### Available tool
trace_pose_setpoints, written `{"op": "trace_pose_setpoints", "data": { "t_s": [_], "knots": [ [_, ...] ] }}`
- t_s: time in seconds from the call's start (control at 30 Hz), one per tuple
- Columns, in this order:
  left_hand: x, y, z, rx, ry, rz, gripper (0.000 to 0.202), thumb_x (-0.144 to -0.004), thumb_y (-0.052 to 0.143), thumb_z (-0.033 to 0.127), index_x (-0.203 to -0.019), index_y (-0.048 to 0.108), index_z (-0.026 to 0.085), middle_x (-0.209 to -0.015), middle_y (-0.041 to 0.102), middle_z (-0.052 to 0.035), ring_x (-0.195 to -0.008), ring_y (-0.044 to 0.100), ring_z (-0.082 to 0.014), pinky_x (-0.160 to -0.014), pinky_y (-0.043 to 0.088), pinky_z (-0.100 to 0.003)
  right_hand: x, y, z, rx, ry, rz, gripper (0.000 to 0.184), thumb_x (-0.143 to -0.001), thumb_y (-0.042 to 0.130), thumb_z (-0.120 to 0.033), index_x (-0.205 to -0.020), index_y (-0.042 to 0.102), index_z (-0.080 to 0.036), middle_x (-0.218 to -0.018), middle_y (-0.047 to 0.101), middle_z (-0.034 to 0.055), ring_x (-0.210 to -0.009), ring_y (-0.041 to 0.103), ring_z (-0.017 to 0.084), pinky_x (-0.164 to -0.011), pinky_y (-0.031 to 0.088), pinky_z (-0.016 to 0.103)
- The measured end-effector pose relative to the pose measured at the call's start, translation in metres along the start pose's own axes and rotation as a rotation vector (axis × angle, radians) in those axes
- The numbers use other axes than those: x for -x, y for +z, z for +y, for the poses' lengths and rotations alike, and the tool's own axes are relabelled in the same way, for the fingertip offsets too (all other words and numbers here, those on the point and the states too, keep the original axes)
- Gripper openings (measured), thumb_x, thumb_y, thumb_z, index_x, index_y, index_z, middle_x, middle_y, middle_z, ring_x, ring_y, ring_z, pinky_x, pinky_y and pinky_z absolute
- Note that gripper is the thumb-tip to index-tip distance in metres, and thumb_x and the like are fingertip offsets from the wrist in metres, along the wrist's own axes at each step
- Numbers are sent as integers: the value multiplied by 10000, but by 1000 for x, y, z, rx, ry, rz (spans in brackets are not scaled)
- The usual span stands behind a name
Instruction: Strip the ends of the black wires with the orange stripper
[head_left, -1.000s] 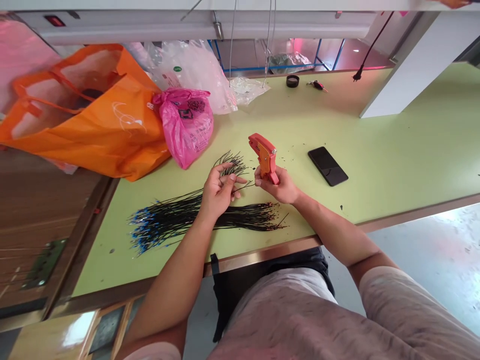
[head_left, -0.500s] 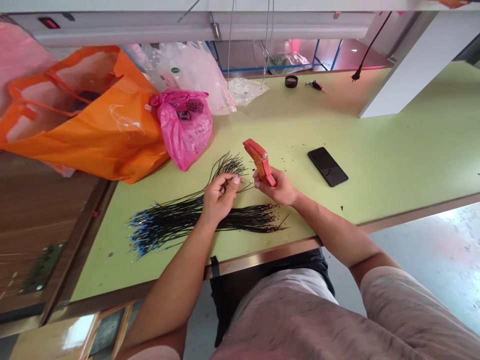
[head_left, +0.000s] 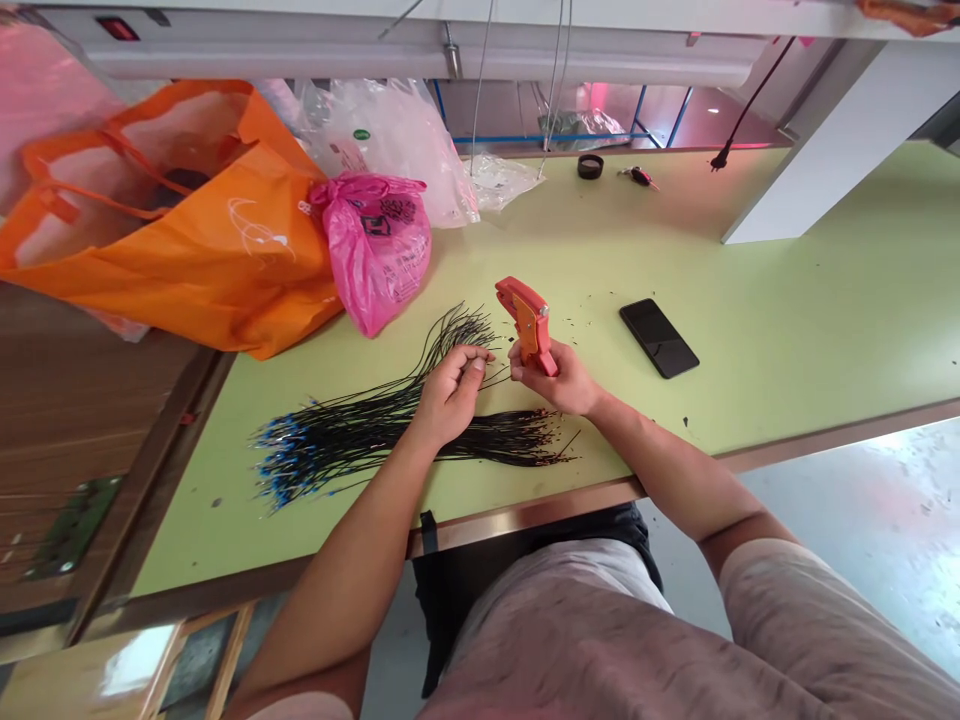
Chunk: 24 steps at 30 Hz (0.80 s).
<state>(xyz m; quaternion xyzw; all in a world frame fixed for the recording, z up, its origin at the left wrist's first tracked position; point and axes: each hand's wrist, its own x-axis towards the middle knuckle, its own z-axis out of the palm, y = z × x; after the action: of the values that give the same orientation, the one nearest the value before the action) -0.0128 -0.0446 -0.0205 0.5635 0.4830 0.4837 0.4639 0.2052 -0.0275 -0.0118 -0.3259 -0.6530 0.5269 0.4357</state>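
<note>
My right hand (head_left: pixel 561 378) is wrapped round the grip of a red and orange wire stripper (head_left: pixel 527 318), its head tilted up and to the left. Just left of it, my left hand (head_left: pixel 453 392) is closed, thumb against fingers, on a thin black wire at the edge of the bunch. Under and around that hand lie many black wires (head_left: pixel 375 428) with blue and metal ends at the left. One group of them fans out behind the hand toward the stripper. Another group, with coppery tips (head_left: pixel 546 436), stretches right, below my right hand.
A black phone (head_left: pixel 658 338) lies to the right on the green table (head_left: pixel 750 330). Back left stand an orange bag (head_left: pixel 225 250), a knotted pink bag (head_left: pixel 379 255) and clear plastic. A black ring (head_left: pixel 589 167) and keys (head_left: pixel 640 177) sit at the back, near a white post (head_left: pixel 802 150).
The whole view has shifted slightly. My left hand has moved a little right, and the stripper has turned a bit in my right hand, showing more of its side.
</note>
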Motion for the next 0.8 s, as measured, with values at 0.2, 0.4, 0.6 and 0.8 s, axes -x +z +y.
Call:
{"op": "trace_pose_setpoints", "data": {
  "t_s": [0.2, 0.4, 0.6, 0.8],
  "knots": [
    [2, 2, 13, 26, -73, -103, 476, -794, 911, 637, -953, 798, 204, -654, 591, 22, -552, 445, -118, -494, 345, -240, 0, 2, 3, -17, -9, 40, 480, -837, 893, -580, -1014, 624, -223, -906, 636, 9, -804, 575, 166, -802, 549, 372],
    [2, -1, 19, -30, -13, -166, 448, -782, 927, 639, -795, 801, 209, -676, 686, -22, -590, 537, -145, -510, 409, -254, 2, 6, -1, -43, 13, 19, 498, -834, 896, -589, -1052, 626, -231, -860, 622, -19, -748, 552, 150, -746, 530, 347],
    [0, -6, 15, 43, -48, -22, 503, -783, 919, 678, -864, 780, 201, -682, 667, -5, -547, 501, -106, -497, 406, -227, 3, 4, 1, 48, -24, 83, 460, -885, 861, -579, -1097, 650, -230, -948, 654, 7, -839, 613, 175, -844, 574, 385],
    [-4, -3, 19, 201, -61, 146, 546, -612, 997, 646, -718, 682, 213, -514, 502, 70, -445, 348, -63, -439, 288, -209, 8, 8, 8, 465, -151, 146, 430, -890, 825, -436, -1244, 686, -237, -1155, 749, 107, -1065, 676, 266, -988, 591, 463]
  ]
}}
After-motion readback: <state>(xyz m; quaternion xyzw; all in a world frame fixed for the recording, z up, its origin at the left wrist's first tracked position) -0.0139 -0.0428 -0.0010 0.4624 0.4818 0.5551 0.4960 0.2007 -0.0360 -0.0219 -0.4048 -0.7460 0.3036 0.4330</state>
